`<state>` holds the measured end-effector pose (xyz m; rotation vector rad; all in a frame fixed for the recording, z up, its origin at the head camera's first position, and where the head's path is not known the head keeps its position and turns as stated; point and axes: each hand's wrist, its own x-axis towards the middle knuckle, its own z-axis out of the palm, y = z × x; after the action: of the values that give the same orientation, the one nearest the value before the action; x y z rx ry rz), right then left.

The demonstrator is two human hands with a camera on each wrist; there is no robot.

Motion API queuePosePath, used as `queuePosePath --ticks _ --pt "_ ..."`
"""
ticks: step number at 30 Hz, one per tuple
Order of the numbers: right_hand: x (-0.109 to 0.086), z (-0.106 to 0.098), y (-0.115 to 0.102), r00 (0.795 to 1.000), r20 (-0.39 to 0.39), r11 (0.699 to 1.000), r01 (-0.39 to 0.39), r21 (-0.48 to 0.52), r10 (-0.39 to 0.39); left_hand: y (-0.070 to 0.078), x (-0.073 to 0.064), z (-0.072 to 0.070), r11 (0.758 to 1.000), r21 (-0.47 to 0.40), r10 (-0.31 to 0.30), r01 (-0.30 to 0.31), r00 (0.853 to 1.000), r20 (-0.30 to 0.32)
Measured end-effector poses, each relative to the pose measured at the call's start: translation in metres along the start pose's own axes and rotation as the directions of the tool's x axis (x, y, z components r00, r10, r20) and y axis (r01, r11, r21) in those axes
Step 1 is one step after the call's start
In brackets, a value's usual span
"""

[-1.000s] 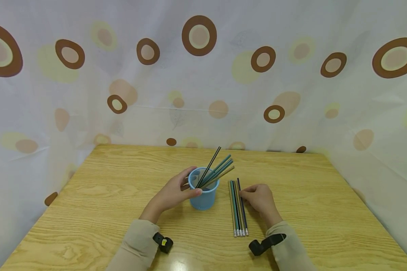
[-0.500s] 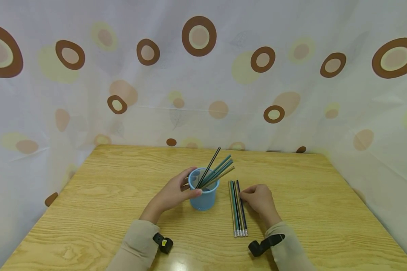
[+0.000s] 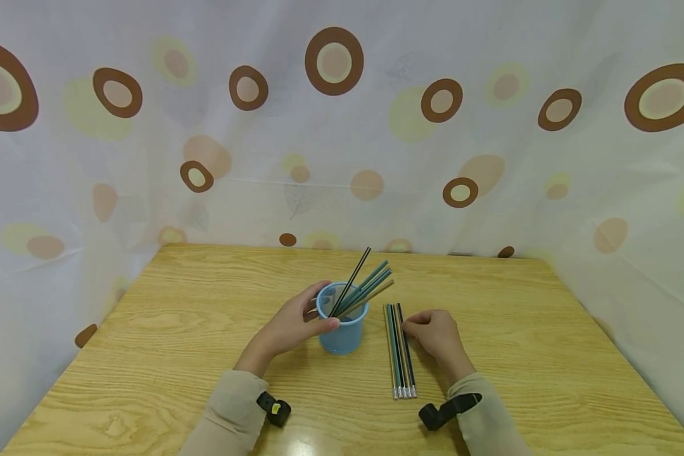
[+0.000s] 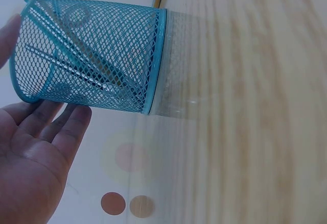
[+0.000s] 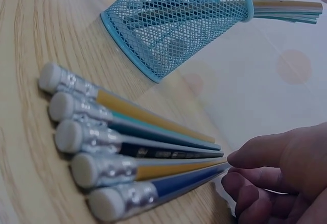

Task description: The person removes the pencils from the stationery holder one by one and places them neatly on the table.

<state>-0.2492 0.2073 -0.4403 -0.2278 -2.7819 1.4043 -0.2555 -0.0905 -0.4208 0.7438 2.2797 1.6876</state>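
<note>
A light blue mesh pencil cup (image 3: 341,341) stands upright on the table, with several pencils (image 3: 373,283) leaning to the right inside it. My left hand (image 3: 289,324) holds the cup near its rim, thumb on the near side and fingers round the far side. To the cup's right, several pencils lie side by side, eraser ends toward me; a teal pencil (image 5: 153,128) and yellow ones are among them. The rightmost is a dark blue pencil (image 5: 183,181). My right hand (image 3: 437,335) pinches it between thumb and forefinger, toward its far end.
The wood-grain table (image 3: 165,354) is bounded at the back and sides by a pale curtain (image 3: 330,139) with brown and yellow circles. A black wrist camera (image 3: 275,408) sits on the left sleeve and another camera (image 3: 447,410) on the right one.
The dark blue pencil has slid slightly toward me and in against the row, its far end now level with the others. The left hand and cup have stayed put.
</note>
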Motion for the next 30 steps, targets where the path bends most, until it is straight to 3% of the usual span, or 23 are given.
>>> queuePosePath --ticks 19,30 --pt "0.000 0.000 -0.005 0.998 0.055 0.987 -0.008 0.160 -0.001 -0.001 0.000 0.000 1.000 0.003 -0.002 0.002 1.000 -0.002" --pt "-0.003 0.000 -0.017 0.992 0.051 0.968 0.100 0.232 -0.114 -0.001 0.000 0.000 1.000 -0.001 -0.006 0.006 1.000 -0.003"
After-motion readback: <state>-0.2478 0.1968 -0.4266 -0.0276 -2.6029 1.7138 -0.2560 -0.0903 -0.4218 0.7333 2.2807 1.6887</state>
